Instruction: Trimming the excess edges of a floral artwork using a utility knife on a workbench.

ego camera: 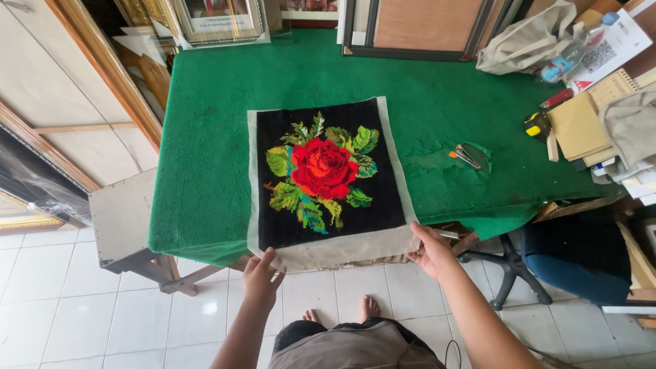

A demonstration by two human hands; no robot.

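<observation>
A needlepoint cloth (328,174) with a red rose and green leaves on black, edged in beige, lies flat on the green table (205,171). Its near beige edge hangs over the table's front. My left hand (262,275) pinches the near left corner of that edge. The near right corner is gripped by my right hand (429,250), fingers curled over the fabric.
A stapler (467,155) lies right of the cloth. Cardboard sheets, a tape measure (537,125), papers and a plastic bottle (572,49) crowd the right side. Picture frames lean at the back. A blue office chair (581,256) stands right; a grey bench (123,215) left.
</observation>
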